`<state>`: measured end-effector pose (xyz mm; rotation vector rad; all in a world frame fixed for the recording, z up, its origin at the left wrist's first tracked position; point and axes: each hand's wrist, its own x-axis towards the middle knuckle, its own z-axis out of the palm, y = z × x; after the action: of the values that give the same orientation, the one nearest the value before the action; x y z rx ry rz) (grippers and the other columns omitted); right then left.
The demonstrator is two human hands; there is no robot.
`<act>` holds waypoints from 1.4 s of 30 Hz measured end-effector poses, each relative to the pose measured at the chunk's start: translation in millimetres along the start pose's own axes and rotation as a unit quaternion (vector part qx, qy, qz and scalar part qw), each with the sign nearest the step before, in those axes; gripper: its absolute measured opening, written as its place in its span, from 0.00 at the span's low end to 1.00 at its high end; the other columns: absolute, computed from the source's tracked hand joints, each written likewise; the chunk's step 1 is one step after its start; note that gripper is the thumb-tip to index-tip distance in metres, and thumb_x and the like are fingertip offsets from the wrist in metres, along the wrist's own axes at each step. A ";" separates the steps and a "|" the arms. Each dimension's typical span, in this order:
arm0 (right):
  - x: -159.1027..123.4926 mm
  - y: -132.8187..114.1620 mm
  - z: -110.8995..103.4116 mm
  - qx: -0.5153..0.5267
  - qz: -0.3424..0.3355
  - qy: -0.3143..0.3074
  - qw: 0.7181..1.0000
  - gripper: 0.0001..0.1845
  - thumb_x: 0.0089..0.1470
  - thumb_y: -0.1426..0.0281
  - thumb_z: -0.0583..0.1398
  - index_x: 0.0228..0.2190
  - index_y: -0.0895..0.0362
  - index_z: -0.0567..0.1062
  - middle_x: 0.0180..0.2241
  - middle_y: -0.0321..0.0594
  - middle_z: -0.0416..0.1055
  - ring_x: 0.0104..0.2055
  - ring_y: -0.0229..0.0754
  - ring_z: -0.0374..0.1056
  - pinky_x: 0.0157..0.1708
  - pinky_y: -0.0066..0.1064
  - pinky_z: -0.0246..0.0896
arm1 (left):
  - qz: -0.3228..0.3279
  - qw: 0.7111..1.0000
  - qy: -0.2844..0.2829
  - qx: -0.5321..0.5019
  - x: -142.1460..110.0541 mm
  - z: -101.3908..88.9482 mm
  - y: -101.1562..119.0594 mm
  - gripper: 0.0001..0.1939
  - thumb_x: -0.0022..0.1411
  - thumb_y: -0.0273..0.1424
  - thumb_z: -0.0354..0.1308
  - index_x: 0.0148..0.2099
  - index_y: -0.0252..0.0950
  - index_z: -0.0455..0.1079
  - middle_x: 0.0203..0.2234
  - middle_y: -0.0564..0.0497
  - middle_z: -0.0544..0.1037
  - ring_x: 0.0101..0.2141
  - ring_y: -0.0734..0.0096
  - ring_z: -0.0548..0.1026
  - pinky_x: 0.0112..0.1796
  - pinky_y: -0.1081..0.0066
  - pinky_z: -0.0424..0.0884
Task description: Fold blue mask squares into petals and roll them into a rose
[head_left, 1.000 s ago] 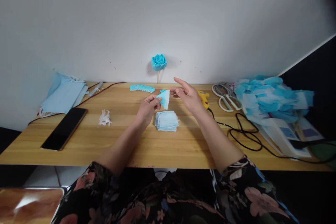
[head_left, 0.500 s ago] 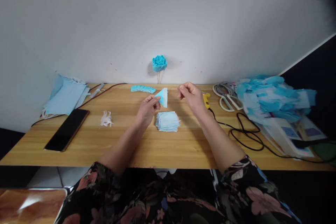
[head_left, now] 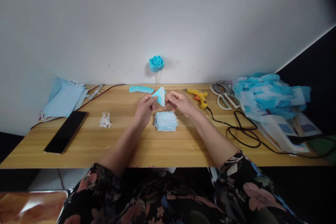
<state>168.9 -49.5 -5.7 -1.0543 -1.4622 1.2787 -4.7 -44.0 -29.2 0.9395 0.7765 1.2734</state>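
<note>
fabric (head_left: 159,97) is pinched in left hand (head_left: 147,107); right hand (head_left: 175,102) is nearly closed just beside it, contents unclear.

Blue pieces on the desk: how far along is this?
Looks done: the row of folded pieces at the back and one blue flower. In hand: a folded piece, pinched by the left hand, the right hand close by. Probably left: the stack of pale squares.

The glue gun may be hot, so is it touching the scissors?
Apart: the head view shows bare tabletop between the yellow glue gun and the white-handled scissors.
</note>
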 end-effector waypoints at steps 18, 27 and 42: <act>-30.8 -24.5 -70.8 -0.118 -0.142 0.301 0.936 0.31 0.57 0.46 0.59 0.14 0.53 0.60 0.13 0.31 0.54 0.16 0.33 0.50 0.17 0.28 0.46 | 0.014 0.997 0.046 -0.052 4.0 -3.8 0.3 0.19 0.58 0.35 0.66 0.26 0.37 0.59 0.12 0.60 0.61 0.18 0.79 0.59 0.25 0.74 0.59; -34.4 20.3 -59.7 -0.461 -0.198 0.144 0.853 0.21 0.57 0.67 0.60 0.53 0.52 0.74 0.56 0.47 0.73 0.59 0.55 0.67 0.58 0.55 0.60 | -0.002 0.998 -0.021 -0.054 -9.1 9.9 2.3 0.21 0.55 0.39 0.69 0.25 0.36 0.59 0.14 0.60 0.62 0.18 0.81 0.59 0.26 0.74 0.58; -21.1 7.0 -10.2 -0.470 -0.345 0.096 0.807 0.08 0.60 0.68 0.60 0.33 0.44 0.79 0.55 0.34 0.71 0.64 0.53 0.59 0.62 0.57 0.57 | -0.028 0.997 -0.032 -0.067 -13.7 17.5 5.2 0.21 0.52 0.38 0.70 0.23 0.36 0.61 0.13 0.59 0.61 0.18 0.81 0.58 0.24 0.75 0.57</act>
<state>184.0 -66.9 -13.9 -1.0147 -2.0877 -0.1433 6.6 -59.9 -17.3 0.8407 0.6549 1.2258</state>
